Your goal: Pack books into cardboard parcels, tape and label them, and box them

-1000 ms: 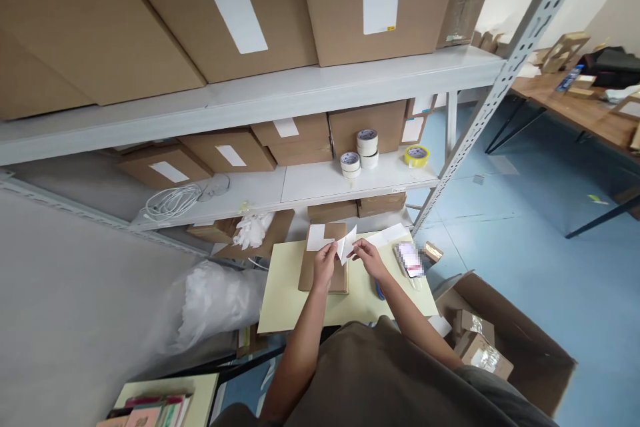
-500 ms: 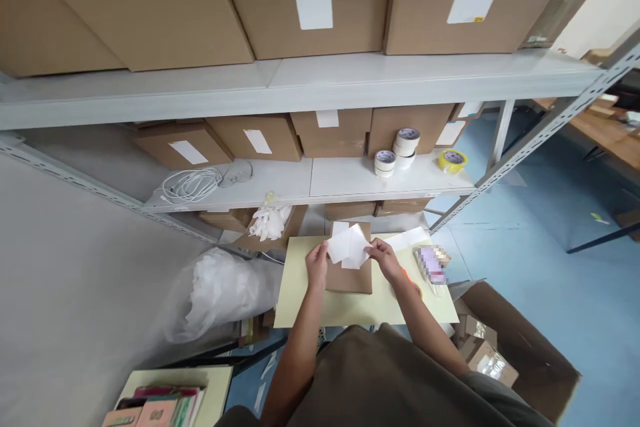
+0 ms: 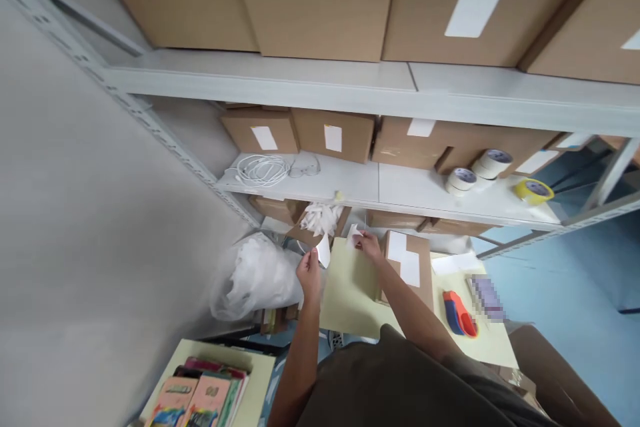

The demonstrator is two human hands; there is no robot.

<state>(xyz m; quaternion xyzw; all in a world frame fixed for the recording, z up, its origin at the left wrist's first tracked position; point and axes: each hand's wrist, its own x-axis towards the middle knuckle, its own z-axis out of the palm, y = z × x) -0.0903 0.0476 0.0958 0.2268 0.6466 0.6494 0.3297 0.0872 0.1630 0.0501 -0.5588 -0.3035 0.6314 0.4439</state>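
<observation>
My left hand pinches a curled piece of white paper over the left end of the cream tabletop. In my right hand is a smaller piece of white paper, gripped between thumb and fingers. The two pieces are apart. Whether either is a label or its backing, I cannot tell. Right of my right hand, a brown cardboard box with white labels on its top rests on the table; my right forearm crosses in front of it.
An orange-and-blue tape dispenser lies on the table's right. White gloves fill an open carton beyond my hands. Tape rolls and a coiled white cable sit on the shelf above. A plastic-wrapped roll stands left.
My hands have moved left, away from above the box, and drawn apart. The white paper held between them is now two separate pieces, one per hand. The view has turned left.
</observation>
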